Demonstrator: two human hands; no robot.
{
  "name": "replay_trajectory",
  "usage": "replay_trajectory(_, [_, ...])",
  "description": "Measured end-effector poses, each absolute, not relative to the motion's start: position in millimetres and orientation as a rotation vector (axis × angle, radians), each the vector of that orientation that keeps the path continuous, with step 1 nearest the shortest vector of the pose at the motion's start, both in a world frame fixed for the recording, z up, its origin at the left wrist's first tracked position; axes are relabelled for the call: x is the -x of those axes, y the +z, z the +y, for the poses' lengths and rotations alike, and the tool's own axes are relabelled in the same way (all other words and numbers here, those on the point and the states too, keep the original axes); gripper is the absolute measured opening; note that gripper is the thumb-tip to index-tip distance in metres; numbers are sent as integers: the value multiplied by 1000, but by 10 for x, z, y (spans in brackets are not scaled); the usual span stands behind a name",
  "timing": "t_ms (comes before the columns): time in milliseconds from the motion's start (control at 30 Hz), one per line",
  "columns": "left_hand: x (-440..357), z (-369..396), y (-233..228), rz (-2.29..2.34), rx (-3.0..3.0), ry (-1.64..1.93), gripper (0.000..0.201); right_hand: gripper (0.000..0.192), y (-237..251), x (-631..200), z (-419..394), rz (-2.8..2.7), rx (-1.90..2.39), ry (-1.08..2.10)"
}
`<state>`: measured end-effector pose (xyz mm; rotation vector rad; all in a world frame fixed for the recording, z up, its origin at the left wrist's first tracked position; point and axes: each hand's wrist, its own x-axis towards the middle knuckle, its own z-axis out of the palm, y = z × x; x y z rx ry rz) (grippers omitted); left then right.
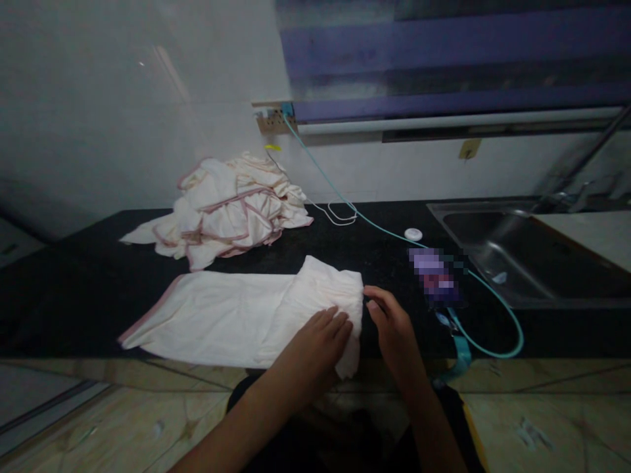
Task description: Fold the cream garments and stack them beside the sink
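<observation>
A white cloth (217,315) with a pink edge lies lengthwise on the dark counter, its right end folded over in layers. My left hand (323,338) rests flat on that folded part, fingers stretched out. Beside the cloth's right edge is my right hand (392,318), with thumb and forefinger slightly apart and nothing seen between them. The forefinger tip comes close to the fold; whether it touches, I cannot tell. Behind the cloth sits a crumpled heap of similar pink-edged cloths (227,210).
A blurred-out phone-like object (436,276) with a teal strap (461,358) lies right of my hands. A teal cable (320,167) runs from the wall socket (276,119) across the counter (374,240). A round white object (413,234) lies near the metal sink (497,259).
</observation>
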<state>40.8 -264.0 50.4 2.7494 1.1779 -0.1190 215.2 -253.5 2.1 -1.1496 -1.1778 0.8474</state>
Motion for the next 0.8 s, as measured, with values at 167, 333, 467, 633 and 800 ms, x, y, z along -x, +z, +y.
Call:
replay_trajectory(167, [-358,-2670,399,1146,-2791,-12,77,27,43,-2151,-2550,-1184,1118,854])
replay_trajectory(333, [-318,-2701,360,1136,-2802,91,72,27,66,-2140,-2570,-1201,1104,833])
replay_trajectory(467, [-341,-2682,463,1073,-2776,78,67,27,74,-2150,-2570,-1188,1108,839])
replay_trajectory(633, [-177,-2682,313,1152,-2571,389,86,28,38,-2153,-2551,-1138,1094,896])
replay_trajectory(800, [-351,-2656,281,1303,-2108,1078,45,34,-9,-2107,-2501,-968,1066,958])
